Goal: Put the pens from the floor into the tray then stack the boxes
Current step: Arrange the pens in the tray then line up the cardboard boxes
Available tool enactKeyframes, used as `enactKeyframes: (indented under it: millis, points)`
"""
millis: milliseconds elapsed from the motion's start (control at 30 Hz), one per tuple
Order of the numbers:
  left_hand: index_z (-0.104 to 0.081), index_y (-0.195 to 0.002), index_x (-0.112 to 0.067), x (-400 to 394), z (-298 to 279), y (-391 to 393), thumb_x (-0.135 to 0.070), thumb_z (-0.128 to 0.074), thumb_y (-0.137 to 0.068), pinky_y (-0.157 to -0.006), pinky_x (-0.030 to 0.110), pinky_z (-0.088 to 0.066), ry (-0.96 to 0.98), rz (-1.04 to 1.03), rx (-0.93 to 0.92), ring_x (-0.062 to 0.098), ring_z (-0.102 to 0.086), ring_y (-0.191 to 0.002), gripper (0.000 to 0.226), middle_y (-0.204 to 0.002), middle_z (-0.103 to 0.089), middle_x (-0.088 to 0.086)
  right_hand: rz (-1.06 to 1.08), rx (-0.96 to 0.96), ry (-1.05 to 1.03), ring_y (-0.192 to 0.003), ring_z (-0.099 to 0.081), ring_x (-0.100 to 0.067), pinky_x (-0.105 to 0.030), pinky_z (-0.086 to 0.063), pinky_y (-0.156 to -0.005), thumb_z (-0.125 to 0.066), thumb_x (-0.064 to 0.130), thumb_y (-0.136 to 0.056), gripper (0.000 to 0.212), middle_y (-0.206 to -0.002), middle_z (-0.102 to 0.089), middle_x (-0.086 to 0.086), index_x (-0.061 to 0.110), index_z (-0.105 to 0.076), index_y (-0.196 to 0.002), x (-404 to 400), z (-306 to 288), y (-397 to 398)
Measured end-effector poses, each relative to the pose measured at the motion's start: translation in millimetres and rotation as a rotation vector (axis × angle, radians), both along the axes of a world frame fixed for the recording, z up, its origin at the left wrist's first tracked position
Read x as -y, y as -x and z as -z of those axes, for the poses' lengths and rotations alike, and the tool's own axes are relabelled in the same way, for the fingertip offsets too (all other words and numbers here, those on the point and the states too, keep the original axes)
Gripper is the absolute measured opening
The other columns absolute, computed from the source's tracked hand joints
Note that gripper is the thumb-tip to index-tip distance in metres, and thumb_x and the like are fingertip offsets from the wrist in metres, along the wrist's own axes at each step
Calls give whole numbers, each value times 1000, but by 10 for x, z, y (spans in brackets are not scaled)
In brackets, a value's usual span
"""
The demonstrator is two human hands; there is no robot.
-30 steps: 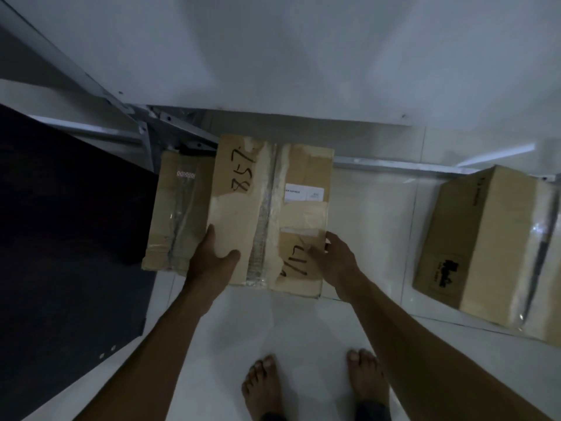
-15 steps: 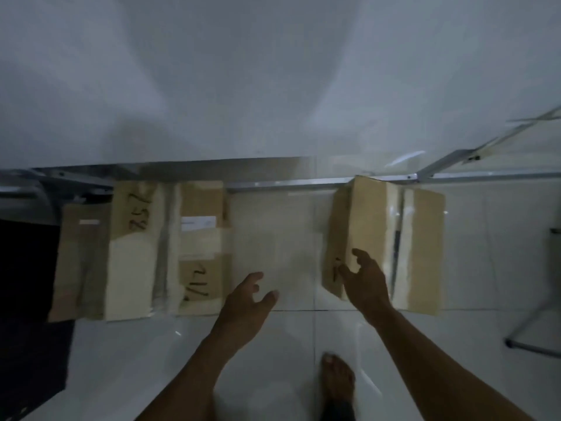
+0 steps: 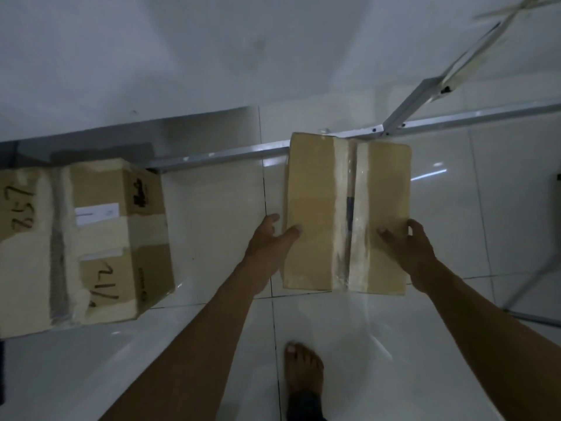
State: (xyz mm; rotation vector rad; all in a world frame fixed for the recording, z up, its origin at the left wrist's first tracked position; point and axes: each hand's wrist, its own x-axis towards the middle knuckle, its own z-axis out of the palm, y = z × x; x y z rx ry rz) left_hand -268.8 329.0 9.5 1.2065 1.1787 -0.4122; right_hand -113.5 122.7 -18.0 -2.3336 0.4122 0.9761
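Observation:
A taped cardboard box [image 3: 315,208] stands on the white tiled floor at centre right. My left hand [image 3: 267,241] grips its left side with the thumb on top. My right hand [image 3: 406,247] grips its right near corner, thumb on the lid. At the far left a second cardboard box [image 3: 100,238], marked with handwritten numbers and a white label, rests on top of another box that is mostly hidden beneath it. No pens or tray are in view.
A metal rail [image 3: 218,154] runs along the base of the white wall behind both boxes. A slanted metal frame leg [image 3: 425,98] rises at the upper right, and another thin bar [image 3: 534,278] crosses the floor at right. My bare foot [image 3: 303,369] stands below the box.
My hands let go of the numbered box at the left, moved right, and closed on the sides of the second box. The view swung right with them.

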Motion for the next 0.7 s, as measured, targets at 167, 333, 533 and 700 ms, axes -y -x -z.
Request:
enactKeyframes:
  millis: [167, 333, 533, 700]
  points:
    - [-40, -141, -25, 84, 253, -150, -42, -68, -82, -87, 27, -46, 113, -63, 27, 16, -56, -113, 67, -142, -50, 1, 42, -79, -74, -106, -50, -26, -43, -45, -87, -70, 56, -73, 81, -134, -51, -4, 23, -37, -140, 170, 227, 9]
    - [-34, -143, -28, 277, 348, -173, -38, -75, -74, -101, 45, -48, 93, -146, 65, 23, -55, -118, 81, -136, -53, 0, 111, -89, -142, -109, -53, -24, -42, -45, -88, -72, 56, -71, 82, -126, -53, 3, 23, -40, -138, 191, 245, 75]
    - [-27, -145, -34, 88, 114, -68, -47, -63, -60, -105, 48, -41, -82, -7, 53, 26, -46, -128, 94, -142, -46, -2, 99, 24, -203, -93, -61, -17, -39, -49, -78, -68, 52, -76, 59, -110, -62, 4, 25, -52, -126, 152, -25, 481]
    - [-21, -147, -32, -70, -272, 264, -52, -56, -59, -109, 45, -35, -126, 52, -17, 23, -39, -132, 97, -147, -38, -4, 76, 66, -227, -91, -60, -20, -35, -47, -77, -62, 43, -85, 40, -112, -62, -2, 20, -58, -118, -7, -353, 933]
